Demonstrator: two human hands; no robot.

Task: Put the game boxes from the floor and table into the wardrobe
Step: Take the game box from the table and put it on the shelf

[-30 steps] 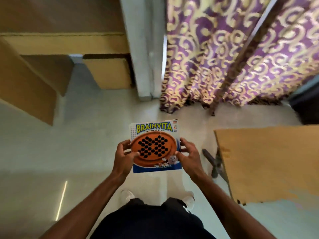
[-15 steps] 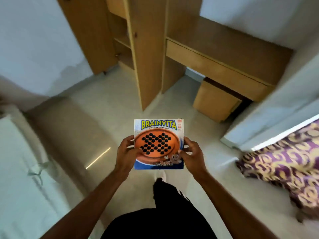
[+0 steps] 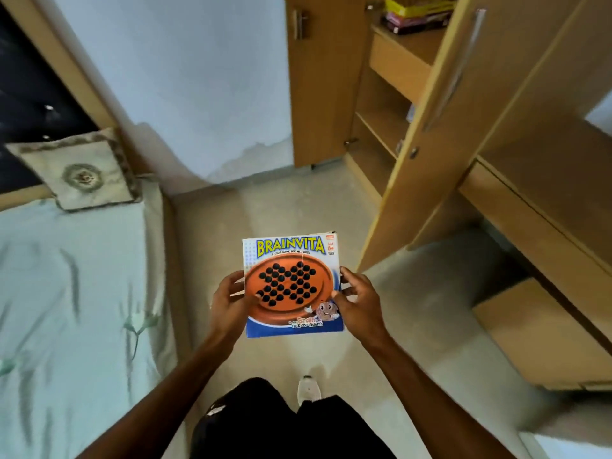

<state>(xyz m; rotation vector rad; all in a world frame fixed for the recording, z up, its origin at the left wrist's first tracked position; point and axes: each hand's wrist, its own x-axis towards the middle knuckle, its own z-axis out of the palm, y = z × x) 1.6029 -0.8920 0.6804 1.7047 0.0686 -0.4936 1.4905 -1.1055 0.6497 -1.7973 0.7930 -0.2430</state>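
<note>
I hold a Brainvita game box (image 3: 291, 286), square with an orange board pictured on it, flat in front of me above the floor. My left hand (image 3: 228, 303) grips its left edge and my right hand (image 3: 356, 304) grips its right edge. The wooden wardrobe (image 3: 390, 127) stands ahead to the right with both doors open. On its top visible shelf lie stacked game boxes (image 3: 417, 14), yellow over darker ones. The lower shelves look mostly bare.
The open right wardrobe door (image 3: 430, 144) juts toward me. A wooden desk (image 3: 546, 200) with a drawer unit (image 3: 543, 336) runs along the right. A bed (image 3: 66, 309) with a pillow (image 3: 79, 173) fills the left. Bare floor (image 3: 265, 210) lies between them.
The view has swung left from the curtain and table to the wardrobe and bed. The box stays held in both hands the same way.
</note>
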